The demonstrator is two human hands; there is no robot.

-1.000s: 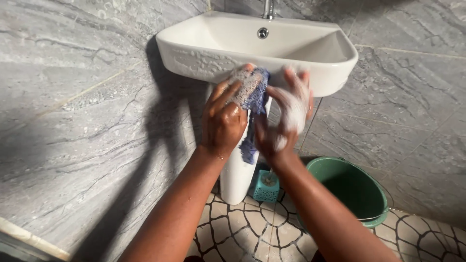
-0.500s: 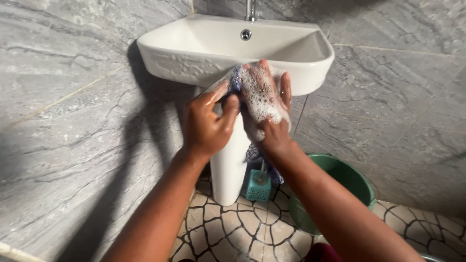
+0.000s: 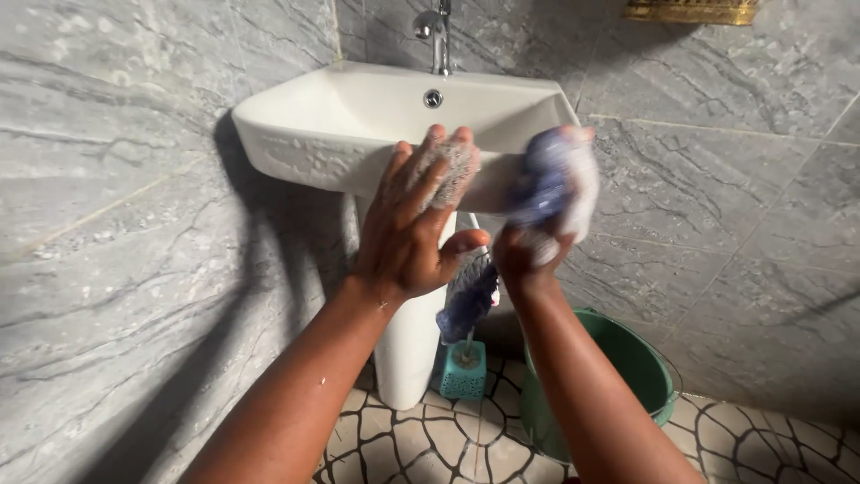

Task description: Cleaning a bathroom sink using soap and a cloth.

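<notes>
Soapy blue cloth (image 3: 546, 184) is being clenched in the right hand (image 3: 528, 251), suds covering its fingers. Just beside that grip, the left hand (image 3: 408, 229) is spreading open, lathered fingertips (image 3: 448, 166) holding nothing, both raised before the white basin (image 3: 296, 134) so drips fall clear.

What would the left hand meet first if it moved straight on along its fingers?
Probably the front rim of the white sink. The left hand points up at it, soapy fingertips already at the rim; depth is unclear.
</notes>
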